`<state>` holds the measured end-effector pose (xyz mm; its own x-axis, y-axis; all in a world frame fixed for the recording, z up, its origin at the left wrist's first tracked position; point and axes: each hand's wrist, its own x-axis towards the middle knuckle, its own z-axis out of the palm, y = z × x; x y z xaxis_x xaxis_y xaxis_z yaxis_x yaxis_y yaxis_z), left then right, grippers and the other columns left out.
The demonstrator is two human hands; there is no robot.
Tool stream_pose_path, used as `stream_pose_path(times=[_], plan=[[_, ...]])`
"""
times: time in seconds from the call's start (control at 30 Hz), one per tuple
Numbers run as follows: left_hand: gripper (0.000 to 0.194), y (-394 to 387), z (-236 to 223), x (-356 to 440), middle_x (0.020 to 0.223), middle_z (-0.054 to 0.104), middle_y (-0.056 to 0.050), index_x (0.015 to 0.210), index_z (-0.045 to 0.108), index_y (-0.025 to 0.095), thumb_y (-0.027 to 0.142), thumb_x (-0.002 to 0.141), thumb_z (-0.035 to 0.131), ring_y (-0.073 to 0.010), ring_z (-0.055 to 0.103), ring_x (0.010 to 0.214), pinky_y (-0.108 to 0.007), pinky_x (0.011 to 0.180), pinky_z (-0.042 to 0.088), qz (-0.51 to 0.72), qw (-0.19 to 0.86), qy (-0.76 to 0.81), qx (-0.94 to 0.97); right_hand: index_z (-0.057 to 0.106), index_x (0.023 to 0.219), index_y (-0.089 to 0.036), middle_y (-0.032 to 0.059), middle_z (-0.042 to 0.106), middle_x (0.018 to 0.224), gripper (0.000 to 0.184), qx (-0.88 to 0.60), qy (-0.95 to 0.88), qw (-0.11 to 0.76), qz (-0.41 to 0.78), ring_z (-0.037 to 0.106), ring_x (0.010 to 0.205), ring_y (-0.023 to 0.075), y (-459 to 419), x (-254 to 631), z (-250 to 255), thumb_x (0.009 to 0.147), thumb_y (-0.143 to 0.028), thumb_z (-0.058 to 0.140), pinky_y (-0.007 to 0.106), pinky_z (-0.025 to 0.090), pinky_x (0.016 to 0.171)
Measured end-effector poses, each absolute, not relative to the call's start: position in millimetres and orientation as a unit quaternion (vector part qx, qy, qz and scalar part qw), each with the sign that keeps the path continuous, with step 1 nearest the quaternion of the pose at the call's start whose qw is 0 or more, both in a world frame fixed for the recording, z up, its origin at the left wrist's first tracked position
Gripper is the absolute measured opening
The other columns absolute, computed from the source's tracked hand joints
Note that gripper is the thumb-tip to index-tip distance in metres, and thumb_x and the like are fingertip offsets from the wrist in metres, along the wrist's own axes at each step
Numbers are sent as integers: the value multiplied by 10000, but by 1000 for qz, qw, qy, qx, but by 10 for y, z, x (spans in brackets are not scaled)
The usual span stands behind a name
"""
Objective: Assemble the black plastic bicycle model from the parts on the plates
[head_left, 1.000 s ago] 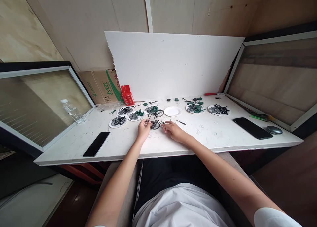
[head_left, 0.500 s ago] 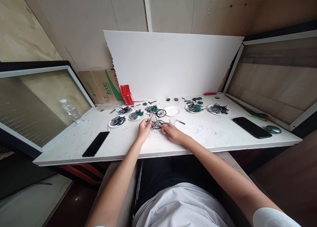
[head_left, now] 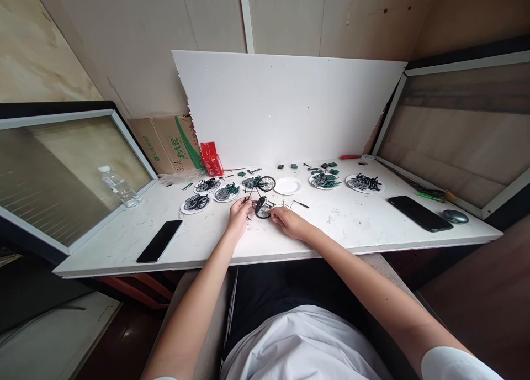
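Head view gave me the whole table (head_left: 215,242) from above, with a small black model bicycle (head_left: 260,202) near its middle, between the two hands. My left hand (head_left: 238,218) grasped the bicycle from its left side, fingers and thumb closed on the thin framework. The right hand (head_left: 289,223) had its fingers curled, with the tips against or just beside the right edge of the near wheel (head_left: 263,211); I could not tell whether they pinched a small part there or only steadied the rim. The far wheel (head_left: 266,184) pointed away from me, untouched by either hand.

As I judged it, the step was a fine adjustment around that near wheel. It asked for a firm left grip on the frame rather than on spokes, which looked thin enough to bend. The right fingertips had best push in line with the axle, lightly, and the wheel wanted a little freedom to turn. Keeping the work low over the table meant a slipped part would drop only a short way. A slim tool (head_left: 303,205) lay to the right, within easy reach, and a white paper plate (head_left: 289,186) sat just beyond.
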<state>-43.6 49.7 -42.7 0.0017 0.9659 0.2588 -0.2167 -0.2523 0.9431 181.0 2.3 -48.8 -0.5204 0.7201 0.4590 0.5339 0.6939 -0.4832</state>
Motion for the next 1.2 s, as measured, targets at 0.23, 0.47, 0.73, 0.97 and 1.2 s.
stream_pose_path(times=[0.23, 0.47, 0.73, 0.97, 1.2], plan=[[468, 445, -337, -460, 1058, 760, -119, 1098, 657, 191, 437, 740, 831, -214, 740, 931, -306, 749, 564, 593, 547, 370, 461, 501, 953, -236, 70, 640, 969, 139, -362, -856, 334, 160, 588, 927, 231, 16, 1814, -468, 1021, -154, 412, 377, 506, 914], [412, 390, -262, -420, 1073, 757, -108, 1100, 644, 210, 440, 788, 784, -246, 750, 1021, -350, 800, 599, 600, 534, 353, 481, 505, 939, -247, 79, 680, 1003, 156, -357, -818, 380, 243, 630, 952, 239, -3, 1803, -446, 1067, -295, 430, 393, 526, 902], [423, 283, -263, -199, 1096, 754, -125, 1095, 638, 182, 404, 783, 817, -267, 744, 1027, -365, 807, 598, 593, 583, 301, 467, 509, 1006, -247, 84, 730, 1013, 252, -380, -731, 461, 329, 688, 956, 238, 111, 1819, -513, 1091, -468, 424, 413, 552, 902], [342, 368, -349, -283, 1046, 757, -105, 1039, 685, 180, 376, 782, 800, -214, 735, 926, -310, 752, 547, 600, 542, 347, 476, 488, 944, -251, 54, 730, 892, 226, -422, -708, 477, 304, 669, 854, 231, 161, 1880, -501, 1070, -424, 415, 397, 545, 849], [300, 396, -397, -279, 1024, 762, -102, 1004, 708, 173, 345, 776, 798, -199, 717, 916, -305, 781, 552, 601, 539, 352, 473, 539, 942, -231, 62, 698, 943, 188, -417, -749, 460, 232, 631, 860, 224, 115, 1861, -475, 1040, -363, 447, 366, 508, 827]])
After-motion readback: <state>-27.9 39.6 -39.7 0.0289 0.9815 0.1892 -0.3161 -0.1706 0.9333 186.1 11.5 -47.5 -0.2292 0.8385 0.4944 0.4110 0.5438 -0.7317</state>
